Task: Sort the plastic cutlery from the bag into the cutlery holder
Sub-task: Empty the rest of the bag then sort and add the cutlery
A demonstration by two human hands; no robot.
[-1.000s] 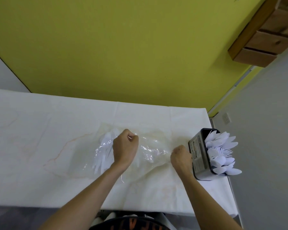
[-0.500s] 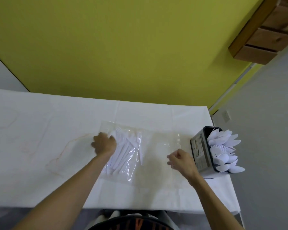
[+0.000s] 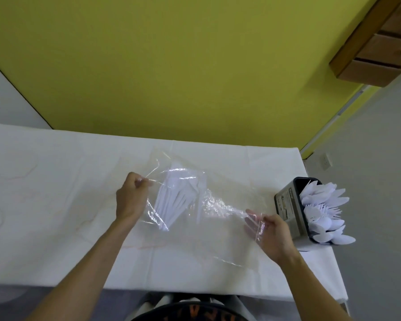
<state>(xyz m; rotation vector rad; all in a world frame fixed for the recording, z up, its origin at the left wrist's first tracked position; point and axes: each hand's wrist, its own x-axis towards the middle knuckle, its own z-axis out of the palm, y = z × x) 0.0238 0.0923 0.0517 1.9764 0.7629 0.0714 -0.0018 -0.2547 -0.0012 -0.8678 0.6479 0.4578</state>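
Overhead, a yellow-green painted wall [image 3: 171, 66] fills the far half of the view, with a brown wooden drawer unit [image 3: 380, 42] mounted at the far right.

Below the wall, a long table covered in a white cloth [image 3: 56, 216] spans the scene from the left edge to near the right side. Grey floor [image 3: 380, 158] lies to the right of the table.

On the cloth, a clear transparent plastic bag [image 3: 218, 216] is stretched across the middle of the table. Its left part is raised off the cloth; its right part runs toward the near right. A bundle of white plastic cutlery [image 3: 174, 200] lies inside the left part of the bag, the pieces roughly parallel and angled from far right to near left.

At the right edge of the table stands a dark rectangular cutlery holder with a printed label [image 3: 289, 209]. It is packed with white plastic spoons and forks [image 3: 322, 212], whose heads fan out toward the right.

The left hand [image 3: 131, 200] is curled into a fist, with the thumb and fingers pinching the left edge of the bag. The right hand [image 3: 271, 235] lies just beside the holder, its fingers partly spread and seen through the film, pinching the right edge of the bag.
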